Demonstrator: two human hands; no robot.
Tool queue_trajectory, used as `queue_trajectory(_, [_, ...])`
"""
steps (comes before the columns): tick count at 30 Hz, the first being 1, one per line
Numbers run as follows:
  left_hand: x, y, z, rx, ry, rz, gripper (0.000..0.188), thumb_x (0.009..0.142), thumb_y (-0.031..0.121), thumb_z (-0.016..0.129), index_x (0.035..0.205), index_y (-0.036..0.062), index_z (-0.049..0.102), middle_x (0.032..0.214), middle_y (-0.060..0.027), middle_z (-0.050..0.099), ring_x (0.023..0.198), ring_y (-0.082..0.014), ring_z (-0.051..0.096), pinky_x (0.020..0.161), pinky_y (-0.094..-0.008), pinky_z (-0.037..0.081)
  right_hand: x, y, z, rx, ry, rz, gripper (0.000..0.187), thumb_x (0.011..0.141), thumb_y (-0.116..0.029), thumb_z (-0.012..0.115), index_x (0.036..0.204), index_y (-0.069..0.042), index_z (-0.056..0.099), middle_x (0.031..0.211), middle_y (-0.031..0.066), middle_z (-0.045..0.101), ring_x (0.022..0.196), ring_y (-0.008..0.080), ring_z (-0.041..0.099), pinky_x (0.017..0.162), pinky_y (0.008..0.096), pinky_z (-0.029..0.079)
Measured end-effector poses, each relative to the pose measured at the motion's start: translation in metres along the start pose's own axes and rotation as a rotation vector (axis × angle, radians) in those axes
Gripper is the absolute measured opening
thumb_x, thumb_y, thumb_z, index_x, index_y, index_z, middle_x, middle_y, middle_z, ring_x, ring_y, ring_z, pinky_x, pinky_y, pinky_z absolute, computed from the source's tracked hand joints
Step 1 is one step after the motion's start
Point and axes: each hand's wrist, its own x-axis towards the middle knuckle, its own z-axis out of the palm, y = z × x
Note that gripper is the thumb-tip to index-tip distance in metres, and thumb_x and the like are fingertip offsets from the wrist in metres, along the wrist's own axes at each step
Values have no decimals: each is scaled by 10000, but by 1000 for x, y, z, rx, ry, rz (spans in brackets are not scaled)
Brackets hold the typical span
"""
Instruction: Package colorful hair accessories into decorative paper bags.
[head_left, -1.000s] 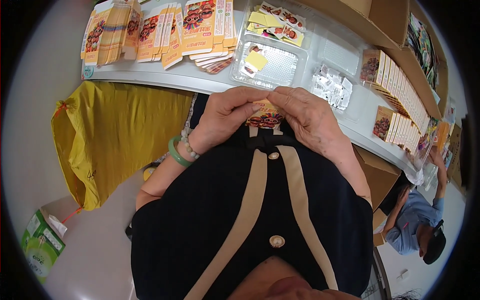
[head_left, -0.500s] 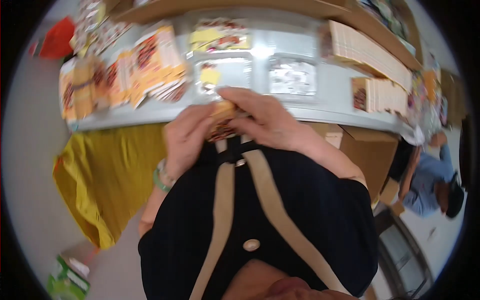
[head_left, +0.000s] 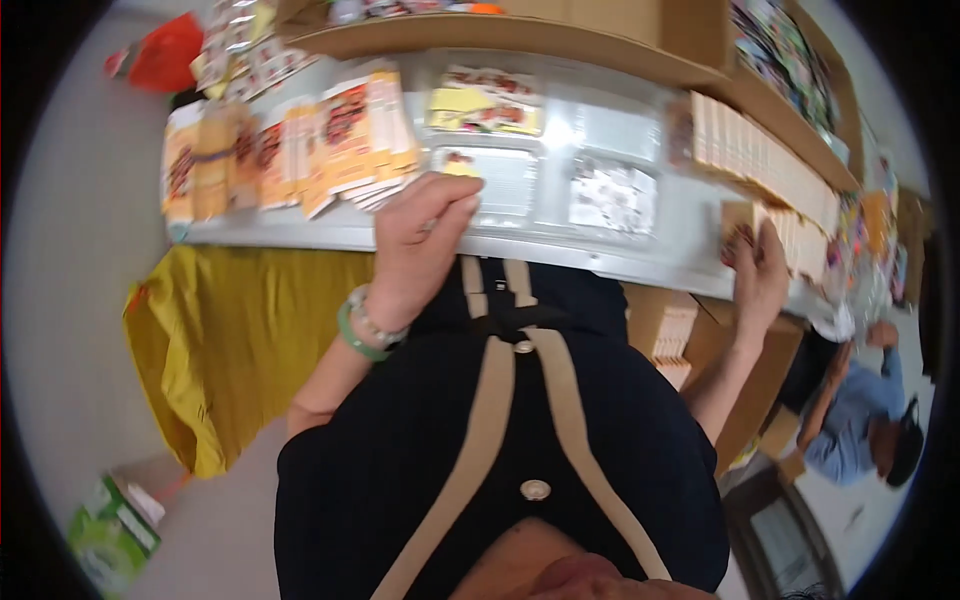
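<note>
My right hand [head_left: 762, 275] is at the near right row of small cartons [head_left: 798, 240], its thumb and fingers closed round the carton [head_left: 742, 217] with a printed picture at the row's left end. My left hand [head_left: 425, 235] hovers over the front edge of the table, fingers curled into a pinch; whatever it may hold is hidden. Just beyond its fingertips lies a clear plastic tray [head_left: 510, 185] with a yellow slip [head_left: 459, 169] in it. A neighbouring tray holds small white printed pieces [head_left: 612, 197].
Orange-and-white flat cartons [head_left: 345, 130] lie fanned on the left. A back tray holds yellow slips and printed pieces [head_left: 487, 100]. A longer carton row [head_left: 765, 160] stands behind the right one. Cardboard boxes [head_left: 560, 45] line the back. Yellow cloth [head_left: 240, 340] hangs at left. Another person [head_left: 858, 410] is at far right.
My hands were together in front of me on a small carton; they have parted. The right has moved to the carton row at the right, the left stays near the trays, without the carton.
</note>
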Motion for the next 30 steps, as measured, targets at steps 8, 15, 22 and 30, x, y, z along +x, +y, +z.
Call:
queue_trajectory(8, [13,-37,-48,801,323,-5,433,799,242,651,1150,8,554,1062,-195,595,987,-332,565,827,-423,410,21,12,22,-521,317,-430,304,847,-132,609,1116,9,601,1147,180,564,1065,322,529,925,379,413])
queue_trajectory(15, [23,-52,-52,895,228,-164,777,683,289,764,1301,-19,408,1104,-265,568,944,-408,577,793,-439,472,13,-37,54,-474,278,-652,194,838,-38,598,1026,-16,636,1107,158,592,1016,304,572,876,368,458])
queue_trajectory(22, [16,-35,-56,-24,469,-128,480,769,29,660,1215,-31,492,1125,-134,582,982,-188,584,838,-324,473,-23,-102,113,90,-257,-626,252,820,13,604,1071,9,621,1072,116,618,958,196,583,848,284,460])
queue_trajectory(30, [-1,10,-29,-724,-251,-621,456,840,45,624,1257,-5,448,1195,-76,559,1047,-128,556,904,-288,467,-47,-155,156,651,-868,-150,179,874,-55,581,1045,-4,587,932,20,609,832,77,557,750,234,465])
